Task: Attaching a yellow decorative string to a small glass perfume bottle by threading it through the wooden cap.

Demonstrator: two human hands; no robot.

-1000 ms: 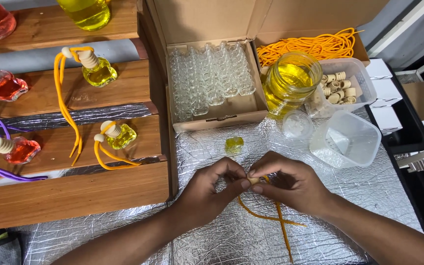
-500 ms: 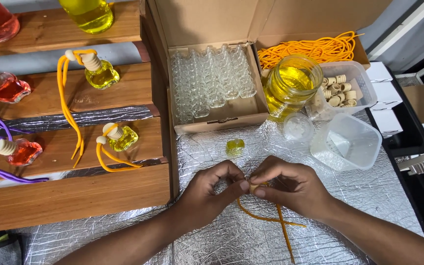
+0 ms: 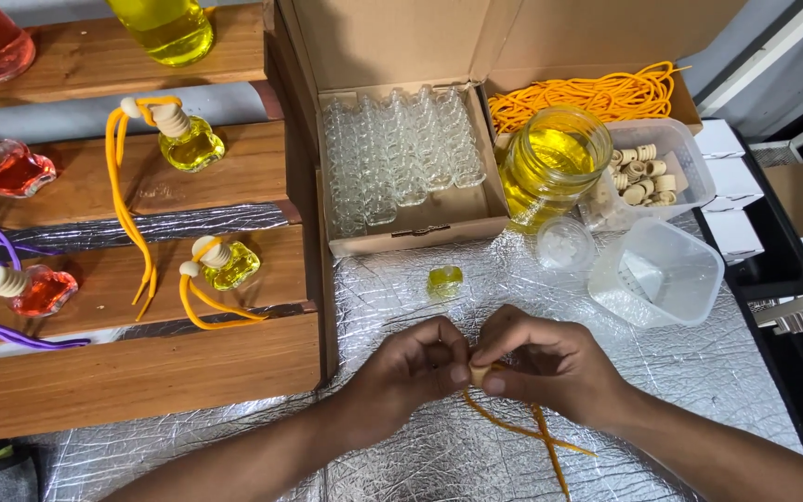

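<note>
A small pale cap sits pinched between the fingertips of both hands at the centre of the silver foil mat, with an orange cord trailing from it toward the near edge. The left hand is closed, thumb and forefinger pressed to the cap; the right hand is likewise closed on the cap and the cord's upper end.

Just beyond the hands, a small bottle of yellow liquid stands uncapped on the mat. Behind it, an open cardboard box holds rows of empty clear glass bottles. To its right stand a glass jar of yellow liquid, a round clear lid, a clear tub of pale wooden caps and an empty translucent square container. A heap of orange cords lies in a second box behind the jar. Flat white cartons, blank on their visible faces, lie along the right edge.

At left, stepped wooden shelves display finished bottles: 2 yellow ones with orange cords and 2 red ones with purple cords.
</note>
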